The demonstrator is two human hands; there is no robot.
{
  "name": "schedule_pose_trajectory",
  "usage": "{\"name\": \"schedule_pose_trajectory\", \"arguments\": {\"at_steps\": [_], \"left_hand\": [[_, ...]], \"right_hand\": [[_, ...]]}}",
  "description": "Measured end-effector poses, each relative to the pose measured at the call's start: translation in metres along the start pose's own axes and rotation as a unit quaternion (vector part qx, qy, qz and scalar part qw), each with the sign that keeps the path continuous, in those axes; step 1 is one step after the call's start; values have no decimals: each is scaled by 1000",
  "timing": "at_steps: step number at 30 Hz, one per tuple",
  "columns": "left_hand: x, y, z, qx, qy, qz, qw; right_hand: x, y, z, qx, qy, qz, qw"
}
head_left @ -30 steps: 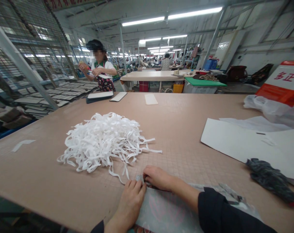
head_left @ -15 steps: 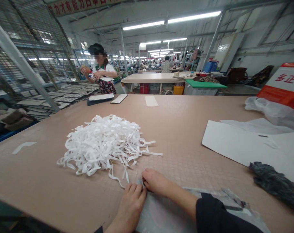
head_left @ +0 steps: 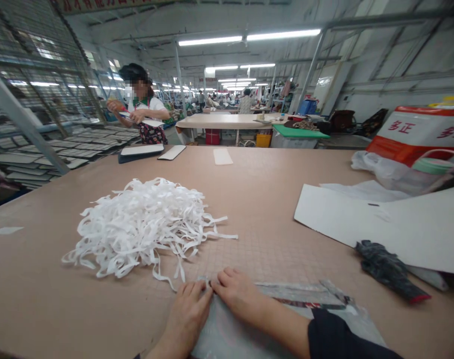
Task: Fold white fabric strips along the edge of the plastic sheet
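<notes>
Working at the grey plastic sheet (head_left: 230, 340), flat on the near part of the counter (head_left: 264, 209), just right of the white strip pile (head_left: 144, 229). Fingers of left hand (head_left: 187, 311) and right hand (head_left: 236, 293) bunched at its far-left corner; cannot tell whether pinching or only pressing, tips hidden. Could crease or tear thin film by uneven pulling; could drag it askew with right forearm lying across; could trap a strip tail, from closeness to left fingers. Versus half a second ago: view swung right; red-and-dark band (head_left: 312, 304) now showing beyond right wrist.
</notes>
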State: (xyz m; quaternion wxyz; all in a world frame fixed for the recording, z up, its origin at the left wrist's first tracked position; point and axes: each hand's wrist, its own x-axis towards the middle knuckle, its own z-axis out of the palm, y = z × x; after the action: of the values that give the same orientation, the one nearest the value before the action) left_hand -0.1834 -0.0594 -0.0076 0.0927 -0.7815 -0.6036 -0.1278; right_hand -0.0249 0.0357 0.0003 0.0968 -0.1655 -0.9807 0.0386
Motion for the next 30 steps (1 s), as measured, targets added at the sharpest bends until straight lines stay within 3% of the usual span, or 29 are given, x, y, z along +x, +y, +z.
{"name": "schedule_pose_trajectory", "arguments": {"at_steps": [4,7,12,15,20,24,27,30], "left_hand": [[6,-8,-2,20,44,59,997],[11,-12,-2,8,61,110,992],[16,-18,-3,-11,41,106,993],[26,-18,-7,-14,-7,96,995],[57,7,-20,-17,-115,51,992],[69,32,-17,-56,-155,66,984],[68,38,-14,-62,-125,96,986],[62,39,-25,-89,-52,132,986]], "right_hand": [[-34,-1,-14,-43,-10,10,999],[-78,6,-28,-14,-14,28,999],[-168,36,-43,27,-33,155,987],[-200,54,-46,69,-42,246,966],[-189,73,-54,114,-63,360,924],[-170,76,-67,136,-96,380,910],[-172,61,-82,138,-64,343,927],[-189,35,-103,169,-50,318,932]]}}
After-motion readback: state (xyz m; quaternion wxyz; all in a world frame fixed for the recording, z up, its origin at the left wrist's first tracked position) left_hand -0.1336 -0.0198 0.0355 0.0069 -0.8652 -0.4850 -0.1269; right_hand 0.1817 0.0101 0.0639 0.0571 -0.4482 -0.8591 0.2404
